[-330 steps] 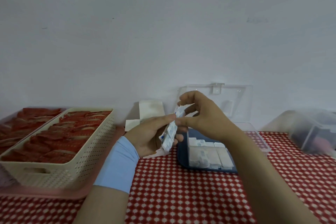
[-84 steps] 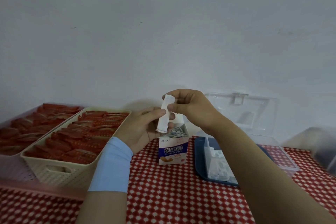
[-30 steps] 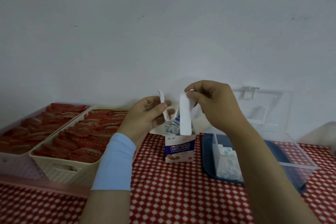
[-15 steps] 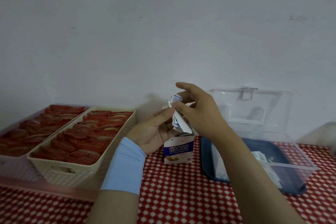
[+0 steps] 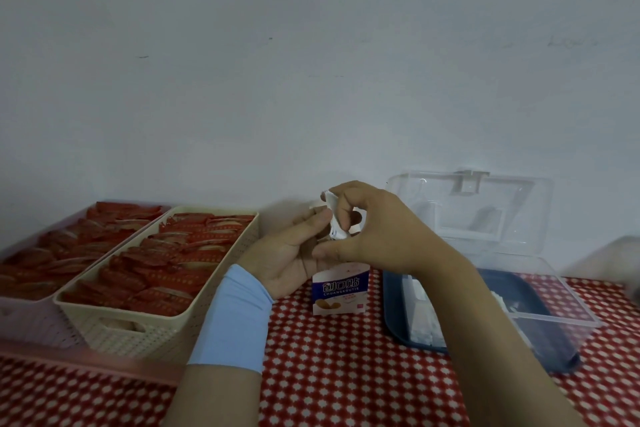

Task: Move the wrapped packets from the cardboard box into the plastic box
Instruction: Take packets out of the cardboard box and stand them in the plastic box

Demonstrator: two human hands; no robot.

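- The small white-and-blue cardboard box point(image 5: 339, 291) is no longer being held open by its flaps, as it was 1 s ago. It is being left standing upright on the red-and-white patterned tablecloth point(image 5: 346, 374), below both hands.
- The right hand point(image 5: 377, 229) is being held above the box mouth, fingertips curled and pinching the load.
- The left hand point(image 5: 294, 253) is being kept beside it, thumb laid straight against the load. Its fingers are being hidden by the right hand, so a grip cannot be told.
- The white, blue-printed wrapped packets point(image 5: 336, 222), still being tugged from the box mouth 0.5 s ago, are now being held in the air just above the cardboard box. By judgement, the pulling-out is being finished and a carry to the right is coming due.
- The clear rectangular plastic box point(image 5: 554, 317) is being kept open on a dark blue tray point(image 5: 394, 329), just right of the cardboard box, its clear lid point(image 5: 502, 198) being propped upright against the wall. Its left wall is the edge to be cleared, and white stacked packets point(image 5: 420, 321) are already filling that end.
- The cream perforated basket point(image 5: 149, 336) of red packets is being kept near the left forearm, away from the likely path.
- Open cloth is being left in front of the cardboard box.
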